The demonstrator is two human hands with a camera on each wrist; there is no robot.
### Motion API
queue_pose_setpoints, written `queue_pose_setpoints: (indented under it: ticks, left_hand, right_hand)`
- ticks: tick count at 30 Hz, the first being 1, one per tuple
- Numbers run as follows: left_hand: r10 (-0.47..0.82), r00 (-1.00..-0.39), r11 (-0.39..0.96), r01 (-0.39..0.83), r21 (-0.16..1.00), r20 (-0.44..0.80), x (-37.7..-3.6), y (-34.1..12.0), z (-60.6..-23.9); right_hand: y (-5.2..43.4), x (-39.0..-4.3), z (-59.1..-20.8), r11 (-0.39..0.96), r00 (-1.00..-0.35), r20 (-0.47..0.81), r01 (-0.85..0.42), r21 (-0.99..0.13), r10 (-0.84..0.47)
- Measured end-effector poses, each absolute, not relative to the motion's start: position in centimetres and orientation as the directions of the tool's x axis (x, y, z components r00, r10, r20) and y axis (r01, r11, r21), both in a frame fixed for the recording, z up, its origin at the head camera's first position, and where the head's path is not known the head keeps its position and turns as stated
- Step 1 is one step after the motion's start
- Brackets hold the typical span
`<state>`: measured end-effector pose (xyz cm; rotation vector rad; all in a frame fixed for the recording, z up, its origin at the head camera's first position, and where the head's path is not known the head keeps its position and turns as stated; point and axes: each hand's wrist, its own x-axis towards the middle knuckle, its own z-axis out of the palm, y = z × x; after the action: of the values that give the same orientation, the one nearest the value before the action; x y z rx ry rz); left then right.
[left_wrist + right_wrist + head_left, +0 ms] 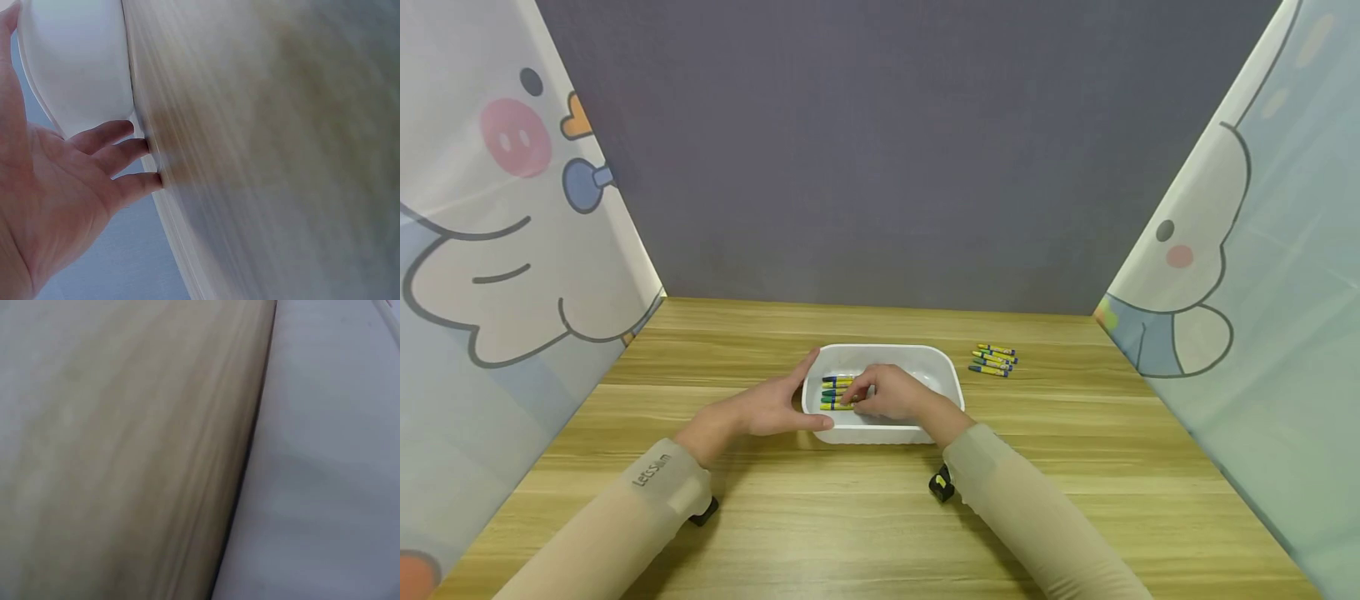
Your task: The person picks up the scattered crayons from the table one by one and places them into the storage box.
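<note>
Crayons [837, 392] in white tray [940, 367] — light, stiff, likely snappable; right hand [891, 393] pinches one mid-barrel, left hand [775, 406] — fingers straight — braces tray's left wall.

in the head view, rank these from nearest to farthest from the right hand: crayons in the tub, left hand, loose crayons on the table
1. Crayons in the tub: touching the right hand, at its fingertips.
2. Left hand: on the white tub's left rim.
3. Loose crayons on the table: right of the tub, farther back.

Crayons [837, 392] lie in the tub [942, 364] mid-table [775, 517]; loose crayons [995, 360] lie just right of it
</note>
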<state>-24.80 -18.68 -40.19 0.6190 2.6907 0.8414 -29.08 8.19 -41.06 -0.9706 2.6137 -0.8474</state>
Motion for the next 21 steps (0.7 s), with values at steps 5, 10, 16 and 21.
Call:
queue_pose_setpoints:
  ticks: [5, 10, 16, 21]
  left_hand:
    - [0.463, -0.879, 0.747, 0.319, 0.582, -0.113, -24.8, -18.8, -40.2]
    - [0.461, -0.879, 0.751, 0.315, 0.581, -0.120, -24.8, -18.9, -40.0]
    - [0.463, -0.880, 0.751, 0.323, 0.576, -0.110, -24.7, -18.8, -40.0]
    - [0.469, -0.877, 0.744, 0.328, 0.582, -0.106, -24.7, -18.7, -40.2]
  right_hand:
    - [8.1, -29.1, -41.0, 0.610, -0.756, 0.004, -0.532, -0.587, -0.655]
    - [8.1, -29.0, -41.0, 0.603, -0.761, 0.014, -0.525, -0.601, -0.649]
    - [8.2, -29.1, -40.6, 0.605, -0.790, 0.051, -0.508, -0.613, -0.612]
    - [9.6, -29.0, -39.1, 0.571, -0.810, 0.135, -0.510, -0.644, -0.571]
